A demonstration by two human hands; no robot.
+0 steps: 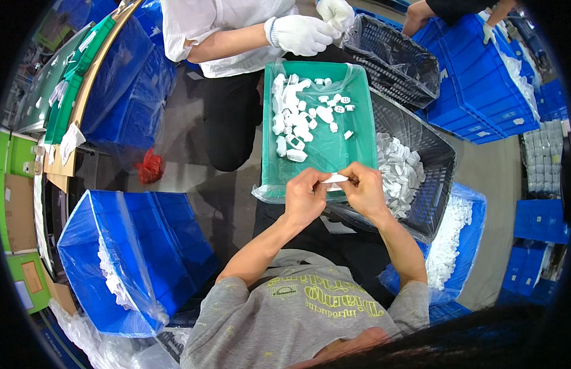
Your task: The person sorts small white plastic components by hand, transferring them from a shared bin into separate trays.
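Between the fingertips of both hands is a small white plastic part (335, 179), held over the near edge of a green tray (316, 161). My left hand (306, 195) pinches its left end, and my right hand (364, 189) pinches the right end. The fingers cover much of the part, so its exact kind cannot be made out. Inside the tray lie several loose white plastic pieces (296, 117), heaped mostly toward the left, with smaller ones scattered to the right.
Just right of the tray stands a black crate (442, 184) of flat white pieces. Blue lined bins (168, 240) flank me. Across the tray, a co-worker's white-gloved hands (301, 35) are close together. A red plastic bag (150, 167) lies on the floor.
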